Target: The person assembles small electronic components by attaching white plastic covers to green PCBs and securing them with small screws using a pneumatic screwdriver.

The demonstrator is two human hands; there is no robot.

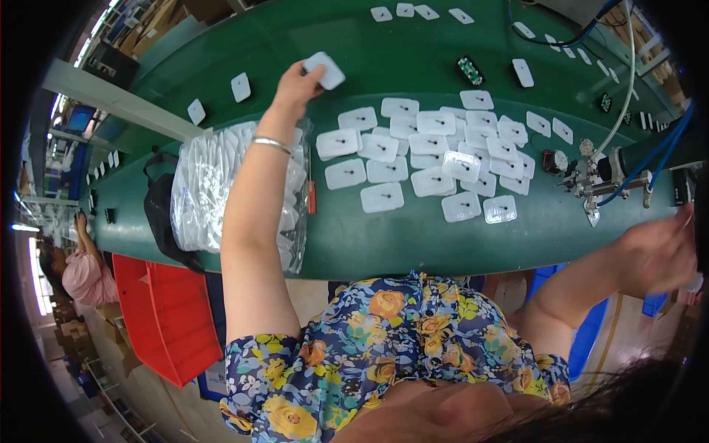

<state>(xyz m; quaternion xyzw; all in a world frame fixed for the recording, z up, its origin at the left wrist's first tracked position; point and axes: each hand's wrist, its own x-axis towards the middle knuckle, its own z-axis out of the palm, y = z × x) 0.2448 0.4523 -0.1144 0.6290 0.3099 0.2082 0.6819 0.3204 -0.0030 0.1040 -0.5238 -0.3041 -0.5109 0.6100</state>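
My left hand (298, 85) reaches over the far part of the green bench and pinches a white rounded-rectangular plastic cover (326, 71) between thumb and fingers. At the far right my right hand (659, 249) is raised beside a machine (602, 173) with a metal nozzle and blue hoses. Motion smears its fingers, so whether anything is in them is hidden. Many similar white covers (384, 169), most with a small dark piece at the middle, lie loosely overlapped in front of me. Under my left forearm lies a clear plastic bag (210, 188) packed with white pieces.
A black bag (160, 210) sits left of the clear bag. A green circuit board in a dark case (469, 71) and spaced white covers (241, 87) rest on the far strip. A grey post (125, 100) crosses at left. A red bin (159, 317) stands below; a person (87, 277) works farther left.
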